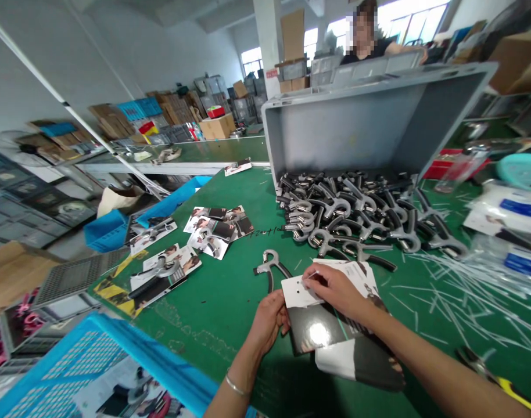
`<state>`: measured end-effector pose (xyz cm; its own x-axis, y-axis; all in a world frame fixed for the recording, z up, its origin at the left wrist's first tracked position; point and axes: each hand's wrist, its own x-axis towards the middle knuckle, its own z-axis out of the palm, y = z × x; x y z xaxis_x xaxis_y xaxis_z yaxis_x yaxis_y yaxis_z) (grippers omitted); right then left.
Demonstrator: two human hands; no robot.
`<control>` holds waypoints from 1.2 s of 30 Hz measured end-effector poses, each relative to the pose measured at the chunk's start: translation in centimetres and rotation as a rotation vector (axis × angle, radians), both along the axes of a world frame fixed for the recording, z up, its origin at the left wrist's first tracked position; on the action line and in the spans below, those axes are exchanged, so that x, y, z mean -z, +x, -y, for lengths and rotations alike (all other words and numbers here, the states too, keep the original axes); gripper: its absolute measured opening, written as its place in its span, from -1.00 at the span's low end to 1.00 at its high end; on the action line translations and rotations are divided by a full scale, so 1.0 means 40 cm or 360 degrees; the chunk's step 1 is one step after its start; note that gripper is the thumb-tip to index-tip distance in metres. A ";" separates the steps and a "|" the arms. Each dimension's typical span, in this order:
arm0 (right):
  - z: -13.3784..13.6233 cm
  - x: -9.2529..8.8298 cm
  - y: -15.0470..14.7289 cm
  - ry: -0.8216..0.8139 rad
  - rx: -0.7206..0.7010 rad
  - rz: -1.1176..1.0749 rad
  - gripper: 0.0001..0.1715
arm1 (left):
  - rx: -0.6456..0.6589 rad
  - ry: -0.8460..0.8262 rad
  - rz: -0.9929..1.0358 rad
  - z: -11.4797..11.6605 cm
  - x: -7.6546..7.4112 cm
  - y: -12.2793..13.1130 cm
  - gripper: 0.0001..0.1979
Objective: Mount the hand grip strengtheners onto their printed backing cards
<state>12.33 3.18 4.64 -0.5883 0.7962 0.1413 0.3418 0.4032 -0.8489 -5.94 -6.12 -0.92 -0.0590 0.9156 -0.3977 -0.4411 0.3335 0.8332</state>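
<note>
My left hand (269, 322) is closed at the left edge of a printed black-and-white card (315, 331), gripping it between thumb and fingers. Over the card's white top end, beside its small holes, my right hand (330, 290) pinches what looks like a thin white tie (311, 271). More printed cards (357, 363) lie stacked beneath and behind. Just beyond my left hand rests a single grey hand tool with black handles (272, 268), like a plier or clipper. A heap of the same tools (344, 209) spills from a tipped grey crate (344, 130).
Loose white ties (448, 296) scatter over the green table (222, 302) at right, near yellow-handled pliers (509, 389). Cards with tools (165, 273) lie at left. A blue basket (95, 348) stands front left. Behind the crate is another person (365, 46).
</note>
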 end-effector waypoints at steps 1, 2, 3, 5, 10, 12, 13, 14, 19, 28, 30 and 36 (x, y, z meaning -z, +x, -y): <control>-0.001 -0.001 -0.001 -0.0021 0.0009 0.0008 -0.88 | 0.0023 -0.0037 -0.0055 -0.005 0.004 -0.001 -0.51; -0.002 -0.003 -0.003 -0.0042 0.0014 0.0013 -0.88 | 0.0046 -0.0061 -0.0103 -0.011 0.006 -0.001 -0.51; -0.004 -0.005 -0.004 -0.0065 0.0011 0.0016 -0.88 | 0.0063 -0.0070 -0.0141 -0.018 0.005 0.000 -0.51; -0.008 -0.007 -0.008 -0.0103 0.0006 0.0014 -0.88 | 0.0076 -0.0063 -0.0179 -0.030 0.001 0.003 -0.52; -0.017 -0.010 -0.013 -0.0135 0.0034 0.0001 -0.85 | -0.0018 0.0100 -0.0413 -0.032 -0.005 0.012 -0.65; -0.019 -0.011 -0.013 -0.0163 0.0032 -0.0043 -0.84 | -0.0116 0.0245 -0.0614 -0.025 -0.001 0.014 -0.76; -0.019 -0.011 -0.013 -0.0192 0.0027 -0.0073 -0.83 | -0.0157 0.0295 -0.0693 -0.021 0.002 0.014 -0.81; -0.020 -0.010 -0.013 -0.0225 0.0019 -0.0099 -0.82 | -0.0184 0.0318 -0.0747 -0.018 0.005 0.013 -0.85; -0.021 -0.008 -0.008 -0.0219 -0.0047 -0.0050 -0.81 | -0.0220 0.0407 -0.1065 0.015 0.021 -0.006 -0.93; -0.004 -0.020 0.001 0.0177 -0.0112 0.0094 -0.84 | 0.0376 0.0849 -0.1535 0.165 0.033 -0.034 -0.67; -0.001 -0.019 -0.002 0.0205 -0.0075 0.0117 -0.82 | 0.0352 0.0823 -0.1529 0.160 0.027 -0.023 -0.74; -0.005 -0.015 -0.018 0.0377 -0.0067 0.0276 -0.83 | -0.0193 0.0657 -0.1156 0.052 0.017 0.018 -0.81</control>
